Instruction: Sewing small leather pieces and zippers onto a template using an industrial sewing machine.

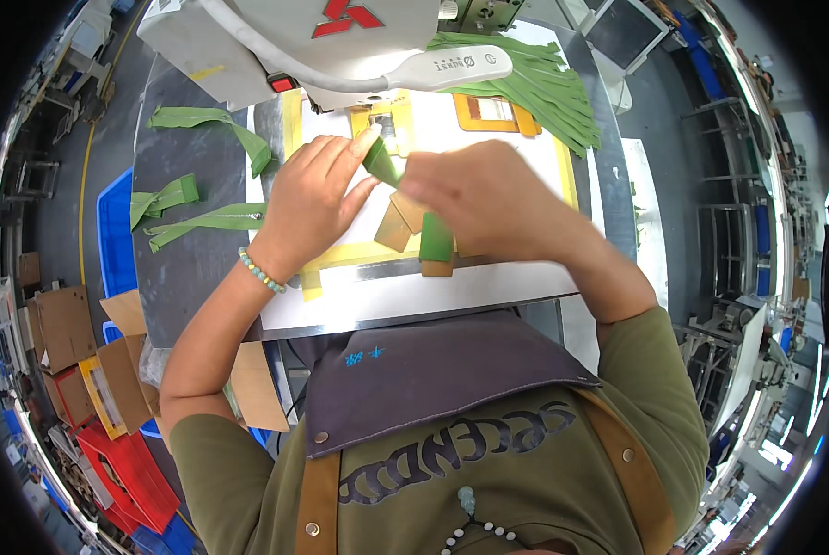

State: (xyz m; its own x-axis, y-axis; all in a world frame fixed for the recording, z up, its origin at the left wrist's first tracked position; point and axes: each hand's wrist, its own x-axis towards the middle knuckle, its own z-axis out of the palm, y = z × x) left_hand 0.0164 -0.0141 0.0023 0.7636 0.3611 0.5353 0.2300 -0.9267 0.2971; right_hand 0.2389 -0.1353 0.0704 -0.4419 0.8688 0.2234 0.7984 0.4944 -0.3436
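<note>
In the head view, a short green strip [383, 163] lies slantwise between the person's two hands, over the pale work surface in front of a white sewing machine [192, 55]. The left hand [308, 190], with a beaded bracelet [262, 271] at its wrist, reaches in with its fingertips at the strip's upper end; its thumb stands apart from the index finger, and I cannot tell whether the fingers grip the strip or only press on it. The right hand [488, 199] is blurred by motion, its fingers bunched together and clenched on the strip's lower end.

Just beyond the left fingertips sits a yellow-edged plate [361, 122] with a window in it, and to its right lies an orange-yellow frame [467, 113]. Nearer the person are tan pieces [394, 228] and a green block [436, 239], partly below the right hand. A fan of long green strips [548, 92] spreads over the far right of the bench [192, 319], while three loose green pieces [215, 118] lie at its left. A blue bin [114, 236] stands beside the bench's left edge
</note>
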